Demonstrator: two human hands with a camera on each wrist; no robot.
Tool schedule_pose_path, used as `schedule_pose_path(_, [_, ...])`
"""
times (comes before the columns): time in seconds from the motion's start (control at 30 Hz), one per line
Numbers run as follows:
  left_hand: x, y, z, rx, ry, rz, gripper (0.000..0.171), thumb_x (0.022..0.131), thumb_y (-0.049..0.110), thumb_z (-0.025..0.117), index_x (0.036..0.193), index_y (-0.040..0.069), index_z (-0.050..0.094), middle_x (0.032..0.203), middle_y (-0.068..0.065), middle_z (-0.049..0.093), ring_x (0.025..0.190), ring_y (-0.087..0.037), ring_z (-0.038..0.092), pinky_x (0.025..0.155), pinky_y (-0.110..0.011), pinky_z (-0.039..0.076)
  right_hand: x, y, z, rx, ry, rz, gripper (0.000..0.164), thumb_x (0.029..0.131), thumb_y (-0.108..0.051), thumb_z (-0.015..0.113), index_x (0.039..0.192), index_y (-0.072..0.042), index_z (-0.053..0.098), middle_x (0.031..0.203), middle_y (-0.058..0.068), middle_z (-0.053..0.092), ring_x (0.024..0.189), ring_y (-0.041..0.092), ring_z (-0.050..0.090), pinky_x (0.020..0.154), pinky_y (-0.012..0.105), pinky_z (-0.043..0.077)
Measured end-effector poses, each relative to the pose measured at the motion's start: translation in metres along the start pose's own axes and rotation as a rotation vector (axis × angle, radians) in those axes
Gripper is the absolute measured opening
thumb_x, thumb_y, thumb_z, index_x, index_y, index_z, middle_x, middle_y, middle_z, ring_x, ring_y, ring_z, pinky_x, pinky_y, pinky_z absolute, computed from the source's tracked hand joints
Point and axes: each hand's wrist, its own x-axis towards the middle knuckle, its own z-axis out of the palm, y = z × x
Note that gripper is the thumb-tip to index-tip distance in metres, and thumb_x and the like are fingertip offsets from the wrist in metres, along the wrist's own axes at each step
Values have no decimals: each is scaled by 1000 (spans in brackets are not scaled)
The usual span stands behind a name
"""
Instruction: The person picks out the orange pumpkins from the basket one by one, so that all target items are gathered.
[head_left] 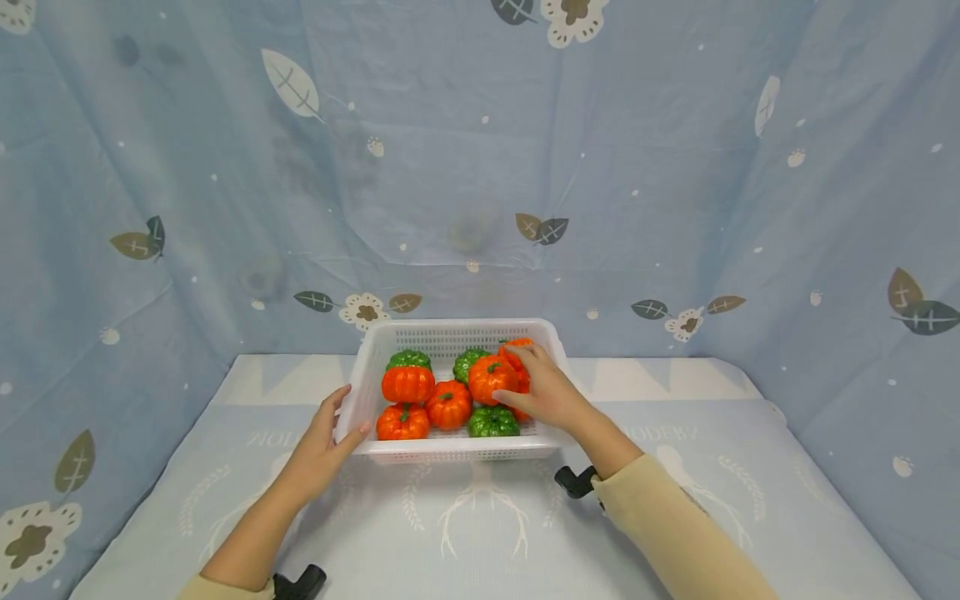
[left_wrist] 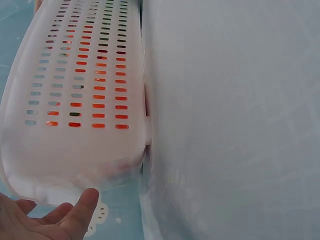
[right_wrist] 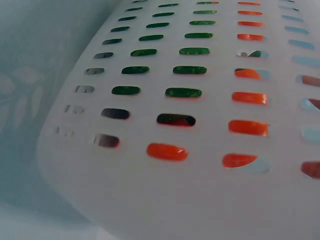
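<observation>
A white perforated plastic basket (head_left: 457,447) holds several small ribbed pumpkins, orange-red and green. My right hand (head_left: 552,393) reaches over its right side and holds an orange pumpkin (head_left: 491,377) between thumb and fingers. Another orange pumpkin (head_left: 517,343) shows behind those fingers. Near the front lies a green pumpkin (head_left: 493,422). At the basket's left front corner, my left hand (head_left: 318,454) touches the rim, thumb spread from the fingers. The left wrist view has these fingers (left_wrist: 85,205) against the basket's end. In the right wrist view, the basket wall (right_wrist: 150,195) hides the hand.
Orange pumpkins (head_left: 402,422) fill the basket's left half, one with green (head_left: 408,358) above it. A pale patterned cloth (head_left: 480,533) covers the table. Blue printed curtain (head_left: 450,167) hangs close behind and at both sides. Black wrist mounts (head_left: 576,482) stick out beside the sleeves.
</observation>
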Motion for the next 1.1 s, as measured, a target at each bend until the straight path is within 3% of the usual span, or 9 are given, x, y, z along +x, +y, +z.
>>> schedule_pose_path(0.33, [0,2,1,-40,-66,-127,81,98,43,57,159,16,10,158,-28,22,139,-52,32,101,-74,33,13,5,4,38,-35,50,82,83,-33,84,148,-4,44,148,20,41,130,36,49,110,51,40])
schedule_pose_path(0.77, [-1,-1,2,-54,-84,-157,89,95,43,64,159,16,9,160,-27,21,140,-50,33,99,-71,36,19,11,12,64,-71,103,78,82,-24,85,147,-6,45,147,17,44,130,33,48,111,48,39])
schedule_pose_path(1.1, [-1,-1,0,-73,-87,-181,94,92,44,68,160,16,10,161,-26,20,142,-49,30,97,-67,40,21,14,14,125,-49,128,72,81,-17,86,143,-7,51,135,16,52,117,31,56,101,44,49])
